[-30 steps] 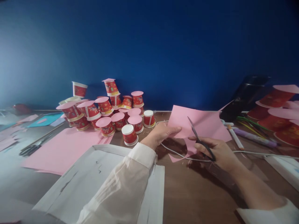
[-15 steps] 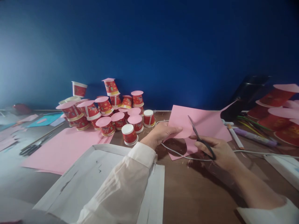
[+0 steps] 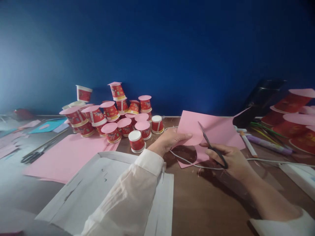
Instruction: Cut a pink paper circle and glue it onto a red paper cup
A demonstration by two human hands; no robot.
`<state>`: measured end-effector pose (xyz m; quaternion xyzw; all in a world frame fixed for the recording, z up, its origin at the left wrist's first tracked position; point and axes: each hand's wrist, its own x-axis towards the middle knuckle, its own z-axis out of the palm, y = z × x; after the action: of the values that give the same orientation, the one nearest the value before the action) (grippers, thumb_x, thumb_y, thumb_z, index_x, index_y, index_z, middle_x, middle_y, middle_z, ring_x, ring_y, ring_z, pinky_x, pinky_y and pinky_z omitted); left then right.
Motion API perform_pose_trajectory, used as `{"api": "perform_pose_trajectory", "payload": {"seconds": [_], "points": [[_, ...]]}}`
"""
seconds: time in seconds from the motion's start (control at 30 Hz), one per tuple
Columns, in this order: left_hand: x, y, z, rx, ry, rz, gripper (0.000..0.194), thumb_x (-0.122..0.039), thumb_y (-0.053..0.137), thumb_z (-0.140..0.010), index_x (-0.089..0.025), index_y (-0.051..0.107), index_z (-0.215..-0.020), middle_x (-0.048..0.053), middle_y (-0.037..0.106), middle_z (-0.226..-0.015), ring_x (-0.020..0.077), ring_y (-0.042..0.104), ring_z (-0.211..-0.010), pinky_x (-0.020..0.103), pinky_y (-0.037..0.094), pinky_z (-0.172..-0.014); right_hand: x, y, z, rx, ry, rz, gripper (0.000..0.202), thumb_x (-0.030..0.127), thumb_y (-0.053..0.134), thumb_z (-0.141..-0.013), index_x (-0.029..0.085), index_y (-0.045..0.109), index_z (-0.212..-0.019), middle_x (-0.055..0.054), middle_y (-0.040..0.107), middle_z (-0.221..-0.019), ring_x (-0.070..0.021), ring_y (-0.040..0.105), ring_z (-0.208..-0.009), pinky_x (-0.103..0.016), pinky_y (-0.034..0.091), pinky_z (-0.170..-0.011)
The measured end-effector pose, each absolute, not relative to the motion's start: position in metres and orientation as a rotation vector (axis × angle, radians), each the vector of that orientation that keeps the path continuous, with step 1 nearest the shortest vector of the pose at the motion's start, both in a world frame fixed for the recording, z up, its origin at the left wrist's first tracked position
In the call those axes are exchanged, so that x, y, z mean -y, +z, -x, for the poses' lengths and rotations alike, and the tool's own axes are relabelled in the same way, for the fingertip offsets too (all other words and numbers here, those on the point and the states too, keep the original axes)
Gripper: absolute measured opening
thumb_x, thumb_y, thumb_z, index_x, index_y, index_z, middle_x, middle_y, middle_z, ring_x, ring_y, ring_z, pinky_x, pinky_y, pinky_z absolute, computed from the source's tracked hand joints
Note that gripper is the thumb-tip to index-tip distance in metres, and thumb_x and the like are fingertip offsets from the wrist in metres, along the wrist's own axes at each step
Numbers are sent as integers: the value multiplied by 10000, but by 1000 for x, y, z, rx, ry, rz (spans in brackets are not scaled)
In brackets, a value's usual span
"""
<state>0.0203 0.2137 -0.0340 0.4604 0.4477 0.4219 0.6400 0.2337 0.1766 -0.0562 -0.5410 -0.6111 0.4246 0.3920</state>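
My left hand [image 3: 171, 139] pinches a sheet of pink paper [image 3: 219, 126] by its left part, thumb on top. A curved cut runs through the sheet, with a rounded edge by my thumb and a loose strip hanging below. My right hand [image 3: 230, 159] grips black-handled scissors [image 3: 209, 146], their blades pointing up and left over the paper at the cut. Whether the blades are fully together is hard to tell. Left of my hands stand several red paper cups [image 3: 112, 132], upside down, many topped with pink paper discs and some stacked.
A white box lid [image 3: 118, 159] lies under my left forearm. Left of it are pink sheets [image 3: 66, 157] and another pair of scissors [image 3: 36, 155]. A white cable [image 3: 268, 160] crosses the table. Markers [image 3: 268, 144], a black bottle [image 3: 263, 93] and more red cups [image 3: 285, 105] stand or lie right.
Almost nothing differs. The view has shifted very slightly; both hands, the scissors and the pink paper keep their places.
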Motion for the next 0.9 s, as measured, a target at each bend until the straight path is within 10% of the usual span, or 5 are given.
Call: {"api": "perform_pose_trajectory", "payload": {"seconds": [0.9], "points": [[-214, -30, -13, -1060, 911, -1129, 327, -331, 837, -661, -125, 738, -895, 56, 702, -825, 148, 607, -730, 293, 450, -736, -180, -56, -238, 1568, 1136, 1368, 679, 659, 754, -621, 127, 766, -1043, 22, 486, -516, -116, 428, -487, -262, 353, -459]]}}
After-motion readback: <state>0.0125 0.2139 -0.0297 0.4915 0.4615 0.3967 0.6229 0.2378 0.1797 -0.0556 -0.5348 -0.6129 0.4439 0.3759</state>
